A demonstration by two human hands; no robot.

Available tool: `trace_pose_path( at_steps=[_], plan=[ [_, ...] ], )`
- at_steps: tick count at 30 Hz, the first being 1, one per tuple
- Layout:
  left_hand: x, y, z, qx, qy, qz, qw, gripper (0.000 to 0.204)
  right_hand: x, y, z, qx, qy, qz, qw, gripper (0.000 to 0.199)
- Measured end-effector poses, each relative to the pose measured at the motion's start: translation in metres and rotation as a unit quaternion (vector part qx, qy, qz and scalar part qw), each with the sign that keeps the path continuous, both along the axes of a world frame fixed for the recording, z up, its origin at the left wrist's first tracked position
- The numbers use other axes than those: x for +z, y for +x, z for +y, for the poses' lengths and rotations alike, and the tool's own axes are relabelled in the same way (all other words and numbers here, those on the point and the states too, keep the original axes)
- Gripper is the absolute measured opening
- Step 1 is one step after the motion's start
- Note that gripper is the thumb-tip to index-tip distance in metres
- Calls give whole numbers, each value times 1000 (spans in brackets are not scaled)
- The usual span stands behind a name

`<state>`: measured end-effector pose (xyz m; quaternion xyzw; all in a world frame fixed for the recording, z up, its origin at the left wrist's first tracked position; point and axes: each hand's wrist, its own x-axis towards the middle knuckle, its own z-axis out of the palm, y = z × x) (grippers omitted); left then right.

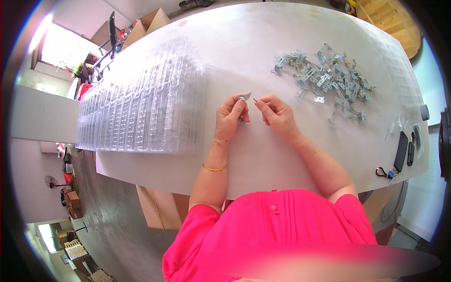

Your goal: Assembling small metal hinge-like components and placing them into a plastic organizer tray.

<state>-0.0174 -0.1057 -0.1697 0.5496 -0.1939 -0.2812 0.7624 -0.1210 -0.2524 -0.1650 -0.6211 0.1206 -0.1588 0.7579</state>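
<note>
In front of me, above the white table (263,160), both hands are raised close together. My left hand (231,115) is closed around a small silver metal bracket (245,97), whose bent end sticks up past the thumb; the rest of it is hidden by the fingers. My right hand (277,113) pinches a thin, short metal pin (255,99) between thumb and forefinger, its tip toward the bracket with a small gap between. Beyond my right hand lies a loose heap of similar metal brackets (324,80), some with yellowish parts.
A tall stack of clear plastic trays (136,103) stands at the left of the table. At the right edge lie a black phone-like slab (400,151), a dark slim tool (411,149) and blue-and-black pliers or cutters (384,173). A cardboard box (157,207) sits below the front edge.
</note>
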Motion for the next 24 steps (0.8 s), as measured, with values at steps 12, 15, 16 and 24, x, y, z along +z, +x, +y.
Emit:
trace_pose_path(
  at_steps=[12, 15, 16, 24],
  plan=[
    [7, -4, 0, -4, 71, -66, 995, 20, 9, -2, 2, -27, -101, 11, 994, 17],
    [9, -6, -1, 18, 105, -89, 990, 18, 9, -3, 2, -35, -151, -1, 988, 15],
    [8, -6, -3, 18, 105, -90, 990, 18, 9, -3, 1, -41, -159, -7, 986, 15],
    [-2, -10, -5, 14, 141, -240, 960, 15, 9, -2, 5, -30, -169, -15, 985, 16]
  ],
)
